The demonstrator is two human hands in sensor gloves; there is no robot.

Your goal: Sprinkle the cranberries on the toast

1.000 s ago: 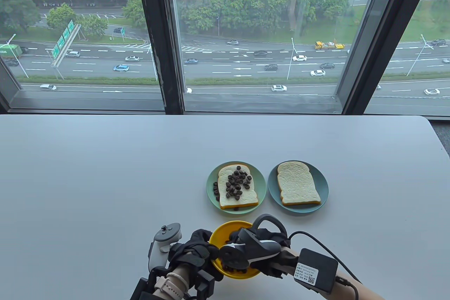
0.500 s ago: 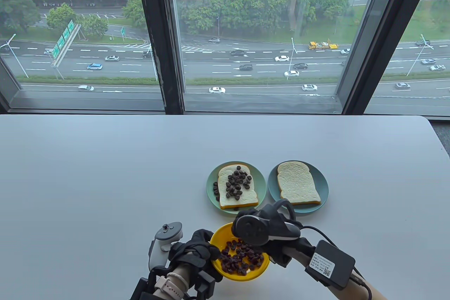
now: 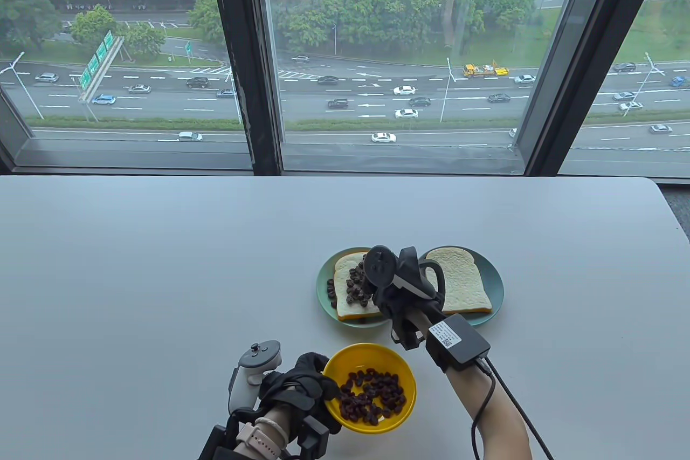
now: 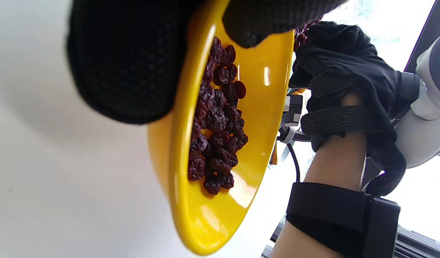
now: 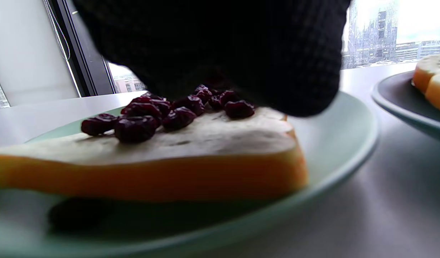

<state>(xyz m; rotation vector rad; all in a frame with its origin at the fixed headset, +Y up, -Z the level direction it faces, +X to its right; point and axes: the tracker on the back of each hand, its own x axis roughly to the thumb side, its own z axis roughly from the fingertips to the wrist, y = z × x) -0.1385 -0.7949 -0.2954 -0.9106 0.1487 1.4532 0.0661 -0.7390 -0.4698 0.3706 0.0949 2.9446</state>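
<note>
My left hand grips the near-left rim of a yellow bowl, thumb inside the rim and fingers under it. Dark red cranberries lie in the bowl. My right hand hovers low over the left toast, which carries a heap of cranberries and sits on a pale green plate. In the left wrist view the right hand's fingers are curled together with cranberries between the tips. A plain toast lies on a blue plate to the right.
A few cranberries lie on the green plate beside the toast. The right hand's cable trails back along the forearm. The grey table runs to a window behind.
My right hand rose out of the yellow bowl and moved away from me to above the left toast. The left hand and the bowl stayed put.
</note>
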